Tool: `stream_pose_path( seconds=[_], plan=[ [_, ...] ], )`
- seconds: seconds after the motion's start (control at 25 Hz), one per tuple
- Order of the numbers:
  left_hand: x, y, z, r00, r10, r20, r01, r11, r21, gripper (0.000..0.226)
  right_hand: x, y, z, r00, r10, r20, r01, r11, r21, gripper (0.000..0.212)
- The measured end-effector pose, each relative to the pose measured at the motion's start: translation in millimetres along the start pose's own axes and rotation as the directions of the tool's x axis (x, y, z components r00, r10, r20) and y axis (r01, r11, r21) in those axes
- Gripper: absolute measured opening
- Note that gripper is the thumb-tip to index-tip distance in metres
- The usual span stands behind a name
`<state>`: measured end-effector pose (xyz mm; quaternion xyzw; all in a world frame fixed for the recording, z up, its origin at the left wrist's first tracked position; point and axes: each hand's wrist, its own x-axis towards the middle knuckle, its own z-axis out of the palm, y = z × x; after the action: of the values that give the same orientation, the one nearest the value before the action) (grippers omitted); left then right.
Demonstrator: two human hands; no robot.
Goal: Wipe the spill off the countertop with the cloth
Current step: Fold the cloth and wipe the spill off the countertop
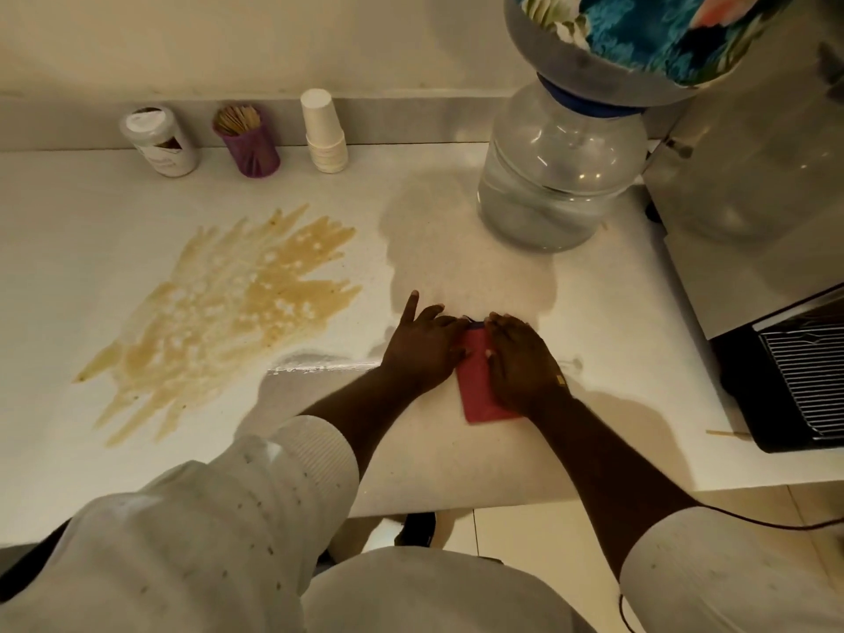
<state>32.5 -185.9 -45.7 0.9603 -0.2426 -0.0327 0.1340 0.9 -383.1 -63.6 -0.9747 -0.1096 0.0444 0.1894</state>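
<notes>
A wide tan streaky spill (219, 312) covers the left half of the white countertop (616, 322). A folded pink-red cloth (477, 386) lies flat on the counter to the right of the spill, apart from it. My left hand (422, 344) presses on the cloth's left edge, fingers spread and pointing away from me. My right hand (520, 358) lies flat over the cloth's right side and hides much of it. Only the middle strip and near corner of the cloth show.
Along the back wall stand a white jar (160, 141), a purple holder of toothpicks (246, 141) and a stack of paper cups (324, 132). A large water bottle (559, 175) stands at the back right. A black appliance with a wire rack (799, 376) sits at the right edge, a single wooden stick (726, 434) lying beside it.
</notes>
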Motion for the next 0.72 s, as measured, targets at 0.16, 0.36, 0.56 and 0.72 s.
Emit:
stream_pose_path(
  seconds=[0.16, 0.36, 0.56, 0.72],
  plan=[
    [8.3, 5.7, -7.4, 0.998, -0.047, 0.029, 0.048, 0.999, -0.010, 0.052, 6.7, 0.7, -5.1, 1.000, 0.005, -0.007, -0.005, 1.000, -0.016, 0.061],
    [16.4, 9.7, -7.6, 0.988, -0.131, 0.088, 0.135, 0.990, -0.047, 0.036, 11.7, -2.3, -12.3, 1.000, -0.022, -0.002, 0.022, 0.999, -0.027, 0.068],
    [14.9, 12.0, -6.4, 0.988, -0.154, 0.032, 0.157, 0.980, -0.125, 0.032, 13.5, -2.4, -15.1, 1.000, -0.001, -0.019, 0.001, 1.000, -0.005, 0.062],
    [13.0, 12.8, -5.4, 0.990, -0.139, -0.029, 0.132, 0.977, -0.165, 0.026, 11.2, 1.4, -15.4, 0.997, 0.042, -0.059, -0.042, 0.999, -0.006, 0.049]
  ],
)
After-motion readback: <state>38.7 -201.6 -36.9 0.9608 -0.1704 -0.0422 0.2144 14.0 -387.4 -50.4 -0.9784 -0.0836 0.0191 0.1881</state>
